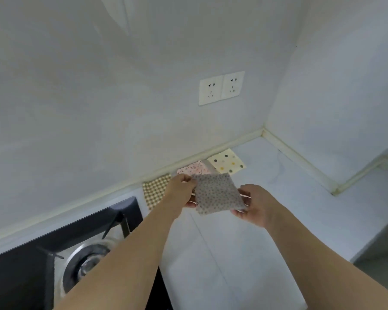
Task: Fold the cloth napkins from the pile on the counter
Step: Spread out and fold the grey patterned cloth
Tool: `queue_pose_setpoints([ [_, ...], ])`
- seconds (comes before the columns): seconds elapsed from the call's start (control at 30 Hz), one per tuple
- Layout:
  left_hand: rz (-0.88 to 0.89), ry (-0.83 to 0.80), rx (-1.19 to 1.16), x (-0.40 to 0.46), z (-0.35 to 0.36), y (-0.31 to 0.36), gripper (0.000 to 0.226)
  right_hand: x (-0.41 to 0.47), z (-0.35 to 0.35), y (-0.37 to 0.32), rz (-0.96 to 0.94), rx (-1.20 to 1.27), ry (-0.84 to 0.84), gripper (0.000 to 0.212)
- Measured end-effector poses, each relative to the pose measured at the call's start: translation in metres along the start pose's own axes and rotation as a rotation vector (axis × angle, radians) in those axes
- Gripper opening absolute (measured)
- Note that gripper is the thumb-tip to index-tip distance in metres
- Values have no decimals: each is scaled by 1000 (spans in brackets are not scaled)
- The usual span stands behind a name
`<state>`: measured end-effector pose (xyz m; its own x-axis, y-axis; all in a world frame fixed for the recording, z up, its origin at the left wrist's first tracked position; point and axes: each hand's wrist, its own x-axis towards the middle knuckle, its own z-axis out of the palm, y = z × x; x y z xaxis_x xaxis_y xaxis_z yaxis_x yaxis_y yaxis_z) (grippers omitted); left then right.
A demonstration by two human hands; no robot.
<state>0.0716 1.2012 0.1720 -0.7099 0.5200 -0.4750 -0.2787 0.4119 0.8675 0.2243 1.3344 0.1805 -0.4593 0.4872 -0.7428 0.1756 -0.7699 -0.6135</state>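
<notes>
Hands, left [181, 190] & right [254, 204], pinch grey dotted napkin [217, 193].

I see a pale, marble-look worktop [267, 198] filling the lower right of the frame and running into a corner at the right. Three folded napkins lie flat on it in a row along the back edge: a brown checked napkin [155, 191] at centre, a pink floral napkin [194, 168] beside it, then a cream polka-dot napkin [226, 161]. A black gas hob [54, 249] sits at lower left.
</notes>
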Motion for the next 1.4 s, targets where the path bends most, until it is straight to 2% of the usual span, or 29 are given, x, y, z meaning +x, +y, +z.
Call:
queue_pose_setpoints([
  [0.23,-22,-6,-18,124,122,47,3,116,-58,-109,-57,154,83,31],
  [0.4,-31,-5,-10,200,184,69,2,186,-78,-169,-118,159,111,19],
  [0.57,-40,10,21,251,220,77,7,240,-87,-199,-137,155,139,19],
  [0.67,-70,9,33,273,232,72,3,263,-92,-204,-147,81,168,19],
  [0.73,-107,-2,22,279,237,69,9,274,-96,-203,-148,-94,224,26],
  [0.87,-66,25,136,276,238,58,17,282,-102,-187,-206,-424,316,39],
  [1.0,65,83,318,253,226,51,19,264,-93,-172,-273,-601,367,51],
  [1.1,192,96,598,224,207,45,23,234,-76,-159,-392,-728,306,53],
  [1.23,306,93,817,178,164,29,33,192,-48,-128,-509,-919,217,56],
  [1.4,420,210,940,112,88,10,33,132,-3,-71,-640,-1098,108,51],
])
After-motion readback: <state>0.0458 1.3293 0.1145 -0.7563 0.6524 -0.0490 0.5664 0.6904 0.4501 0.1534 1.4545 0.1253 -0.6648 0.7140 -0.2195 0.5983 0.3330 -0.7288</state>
